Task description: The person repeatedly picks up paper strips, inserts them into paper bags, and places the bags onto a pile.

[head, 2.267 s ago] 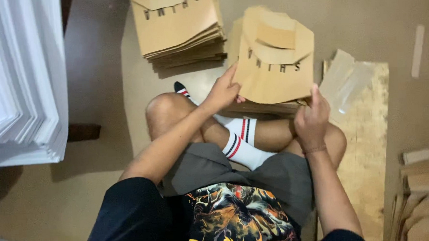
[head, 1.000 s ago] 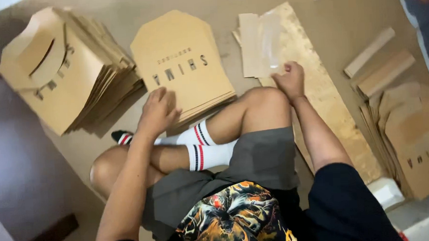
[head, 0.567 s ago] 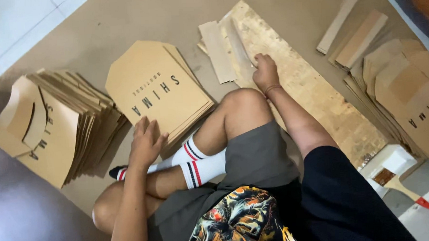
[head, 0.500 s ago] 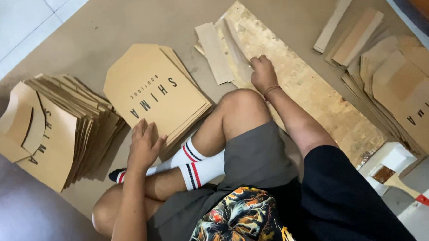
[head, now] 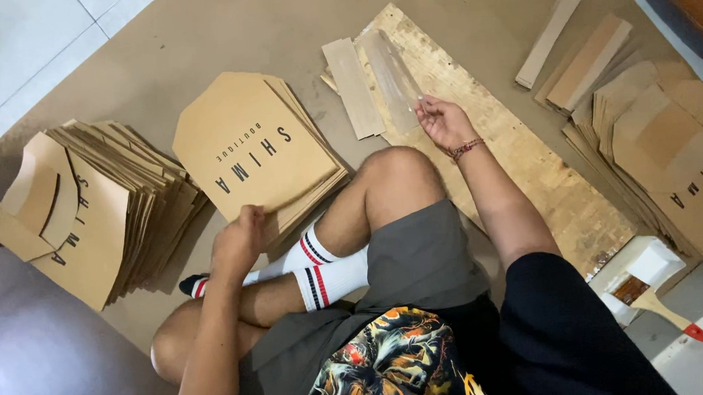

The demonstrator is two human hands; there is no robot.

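While brown paper sheeting [head: 226,37] covers the tiled floor [head: 21,46], the left hand [head: 239,240] rests loosely curled on the stack of kraft cutouts [head: 247,155]; the right hand [head: 441,122] pinches a clear strip [head: 391,69] over the plywood board [head: 515,151].

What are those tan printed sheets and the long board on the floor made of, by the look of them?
The printed sheets under the left hand look like matte brown kraft paper: thin, stacked edges, flat folds. The long board by the right hand seems to be plywood or chipboard: pale, flecked, rough, worn surface. I cannot tell which.
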